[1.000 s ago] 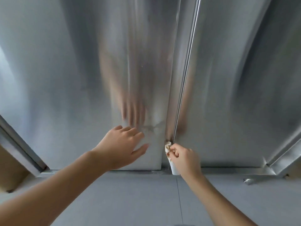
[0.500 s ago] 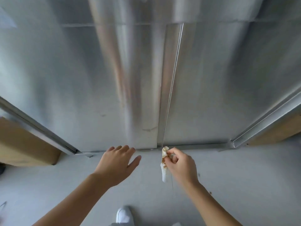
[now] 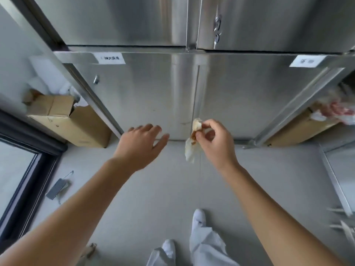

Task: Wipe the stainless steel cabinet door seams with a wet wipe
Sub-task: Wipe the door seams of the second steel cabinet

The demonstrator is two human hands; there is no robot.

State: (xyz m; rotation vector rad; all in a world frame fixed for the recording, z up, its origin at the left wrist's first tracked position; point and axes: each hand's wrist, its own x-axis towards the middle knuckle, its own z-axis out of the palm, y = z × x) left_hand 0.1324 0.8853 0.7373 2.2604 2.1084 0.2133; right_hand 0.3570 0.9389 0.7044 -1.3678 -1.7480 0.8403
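Note:
A stainless steel cabinet (image 3: 146,93) fills the upper view, with a vertical door seam (image 3: 196,93) running down its lower doors. My right hand (image 3: 217,143) pinches a crumpled white wet wipe (image 3: 192,146) stained brown, held off the doors just in front of the seam's bottom end. To its left, my left hand (image 3: 142,146) hovers with fingers spread and holds nothing, near the lower edge of the left door.
Cardboard boxes (image 3: 73,120) (image 3: 299,129) stand at both sides of the cabinet. A dark window frame (image 3: 28,169) is at the left. A small grey object (image 3: 56,189) lies on the grey floor. My white shoes (image 3: 198,217) are below. Keys (image 3: 217,38) hang in the upper door.
The view has pulled back and up from the doors. My right hand lifted the wipe off the seam's bottom, and my left hand came off the left door.

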